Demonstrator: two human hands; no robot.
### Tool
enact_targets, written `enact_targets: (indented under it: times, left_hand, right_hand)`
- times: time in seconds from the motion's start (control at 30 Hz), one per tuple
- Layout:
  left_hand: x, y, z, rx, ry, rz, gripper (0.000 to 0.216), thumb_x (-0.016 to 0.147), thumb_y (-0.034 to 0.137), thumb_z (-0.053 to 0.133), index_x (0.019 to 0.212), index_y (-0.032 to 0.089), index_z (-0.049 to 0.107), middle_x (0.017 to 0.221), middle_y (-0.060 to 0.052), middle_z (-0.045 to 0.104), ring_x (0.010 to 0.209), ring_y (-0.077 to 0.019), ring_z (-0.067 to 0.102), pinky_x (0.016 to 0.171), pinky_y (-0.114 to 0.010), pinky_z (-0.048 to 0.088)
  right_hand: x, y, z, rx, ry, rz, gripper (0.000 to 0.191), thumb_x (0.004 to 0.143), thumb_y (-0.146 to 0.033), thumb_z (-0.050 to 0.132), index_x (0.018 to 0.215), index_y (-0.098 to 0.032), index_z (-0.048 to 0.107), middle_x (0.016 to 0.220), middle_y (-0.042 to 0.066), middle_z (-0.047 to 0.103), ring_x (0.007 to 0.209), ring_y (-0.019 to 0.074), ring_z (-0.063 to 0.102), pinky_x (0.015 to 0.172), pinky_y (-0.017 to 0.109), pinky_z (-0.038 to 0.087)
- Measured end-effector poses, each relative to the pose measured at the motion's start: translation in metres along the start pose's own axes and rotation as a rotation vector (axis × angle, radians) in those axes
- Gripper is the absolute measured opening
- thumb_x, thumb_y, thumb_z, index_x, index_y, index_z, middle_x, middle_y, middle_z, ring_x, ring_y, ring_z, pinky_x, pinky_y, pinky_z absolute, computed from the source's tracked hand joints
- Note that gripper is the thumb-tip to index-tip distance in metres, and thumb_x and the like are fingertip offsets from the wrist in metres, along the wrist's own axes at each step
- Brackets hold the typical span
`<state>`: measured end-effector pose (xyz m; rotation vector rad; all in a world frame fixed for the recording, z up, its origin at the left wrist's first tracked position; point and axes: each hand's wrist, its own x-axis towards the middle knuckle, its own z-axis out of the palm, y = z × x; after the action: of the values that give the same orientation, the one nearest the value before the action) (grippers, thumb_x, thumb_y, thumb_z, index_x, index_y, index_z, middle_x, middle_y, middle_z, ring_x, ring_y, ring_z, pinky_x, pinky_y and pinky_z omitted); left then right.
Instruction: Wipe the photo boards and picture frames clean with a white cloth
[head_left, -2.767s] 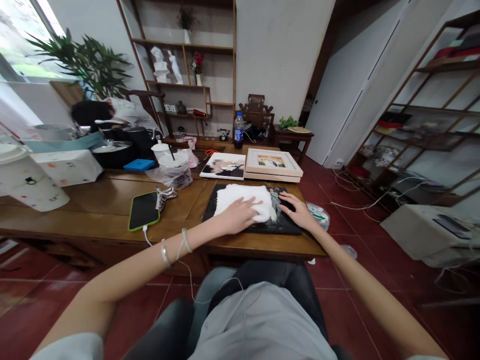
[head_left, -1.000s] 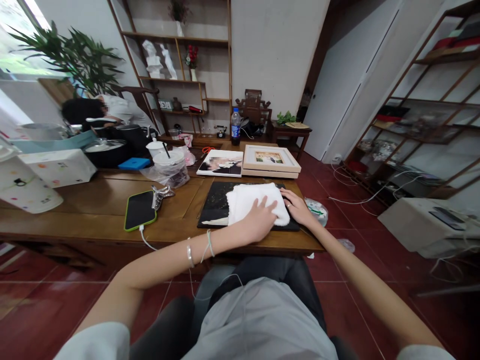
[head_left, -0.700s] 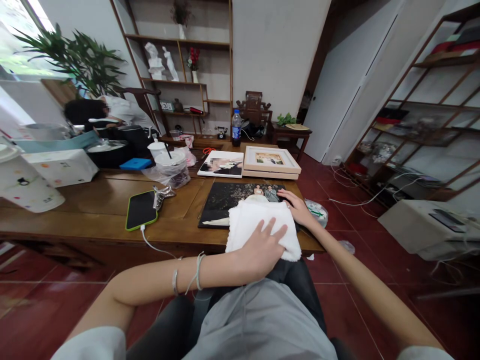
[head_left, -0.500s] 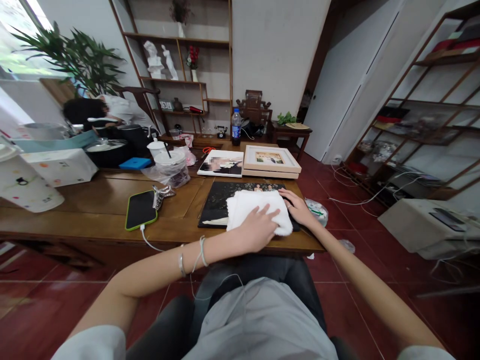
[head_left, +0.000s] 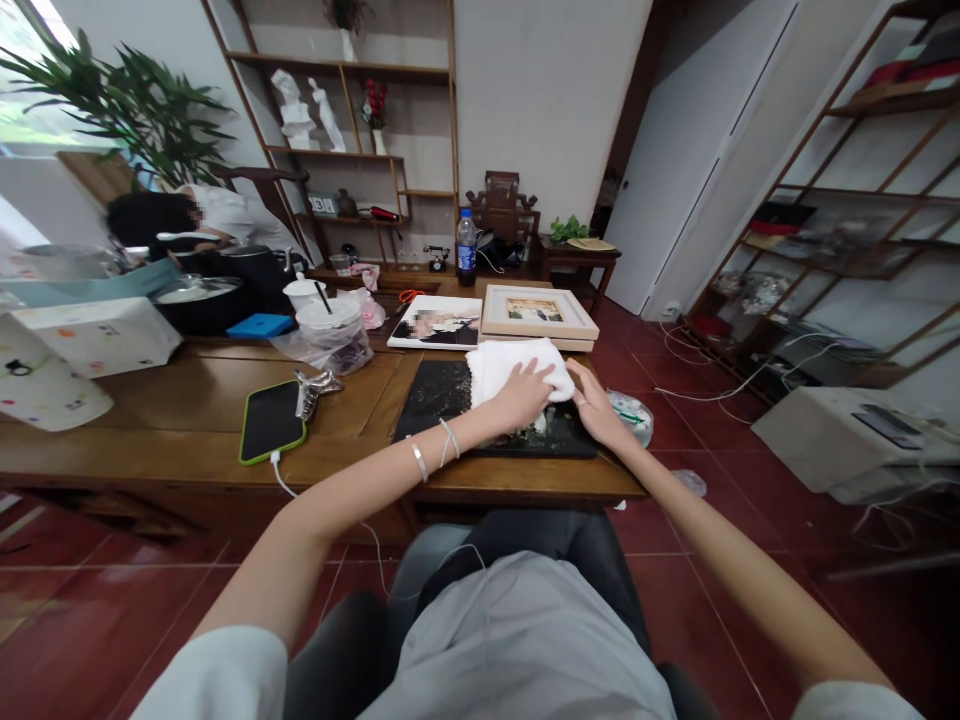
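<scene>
A folded white towel [head_left: 504, 366] lies on a dark photo panel [head_left: 435, 392] near the table's front edge. My left hand [head_left: 525, 392] presses flat on the towel with its fingers spread and the thumb hidden. A bracelet and a pale cord circle that wrist. Beside the towel, my right hand [head_left: 594, 408] rests at the panel's right edge, fingers stretched out and near the towel's corner. Pale specks and a white patch show on the panel's lower part. Towel and left forearm cover some of its picture.
Behind the panel lie a photo print [head_left: 436, 322] and a pale picture frame [head_left: 536, 318]. A phone [head_left: 271, 420] with a cable is at left, near a bagged cup [head_left: 330, 330]. A bottle [head_left: 466, 255] stands farther back. Another person [head_left: 247, 212] leans down at far left.
My left hand has slid the towel away from me, toward the panel's far edge, uncovering the lower part. My right hand stays at the panel's right edge. The view has shifted slightly.
</scene>
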<state>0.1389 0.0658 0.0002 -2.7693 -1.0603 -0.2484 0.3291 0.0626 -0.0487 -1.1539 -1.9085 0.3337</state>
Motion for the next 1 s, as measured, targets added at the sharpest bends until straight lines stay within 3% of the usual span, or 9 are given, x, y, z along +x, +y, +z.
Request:
enact_targets:
  times: [0.27,0.47,0.77,0.93,1.0]
  left_hand:
    - [-0.071,0.071,-0.033,0.079,-0.083,0.112,0.028,0.087,0.017,0.049,0.108,0.016,0.069,0.147,-0.013,0.039,0.133,-0.0406,0.035,0.102,-0.056,0.036]
    - [-0.1,0.085,-0.047,0.066,-0.123,0.154,0.03,0.09,0.017,0.046,0.107,0.019,0.07,0.148,-0.011,0.037,0.134,-0.0404,0.034,0.101,-0.057,0.037]
    - [-0.096,0.072,-0.045,0.016,-0.098,0.175,0.028,0.089,0.019,0.046,0.105,0.018,0.069,0.149,-0.01,0.037,0.135,-0.0375,0.034,0.101,-0.051,0.038]
    - [-0.085,0.021,-0.048,-0.111,-0.119,0.069,0.027,0.094,0.022,0.041,0.104,0.018,0.065,0.127,-0.013,0.058,0.114,-0.0254,0.057,0.093,-0.036,0.046]
    - [-0.075,-0.007,-0.042,-0.106,-0.13,-0.022,0.027,0.094,0.024,0.04,0.102,0.016,0.065,0.12,-0.014,0.061,0.112,-0.0254,0.058,0.093,-0.036,0.046]
  right_hand:
    - [0.001,-0.012,-0.001,0.046,-0.029,0.028,0.043,0.091,-0.048,0.04,0.119,-0.022,0.06,0.133,0.009,0.055,0.127,0.0239,0.048,0.112,0.043,0.032]
    - [0.002,-0.011,0.001,0.01,-0.099,-0.002,0.039,0.09,-0.047,0.045,0.108,-0.023,0.069,0.127,0.01,0.061,0.131,0.0256,0.044,0.112,0.047,0.03]
    - [0.006,-0.01,0.004,0.063,-0.073,0.073,0.029,0.086,-0.031,0.049,0.106,-0.023,0.069,0.128,0.009,0.06,0.129,0.0248,0.046,0.111,0.046,0.033]
    - [0.002,-0.015,0.006,0.013,-0.052,0.041,0.028,0.086,-0.028,0.05,0.107,-0.025,0.068,0.128,0.007,0.061,0.128,0.0247,0.048,0.111,0.048,0.032]
    - [0.002,-0.015,0.006,0.0,-0.053,0.04,0.028,0.085,-0.028,0.052,0.107,-0.025,0.068,0.127,0.007,0.061,0.128,0.0251,0.048,0.111,0.049,0.031]
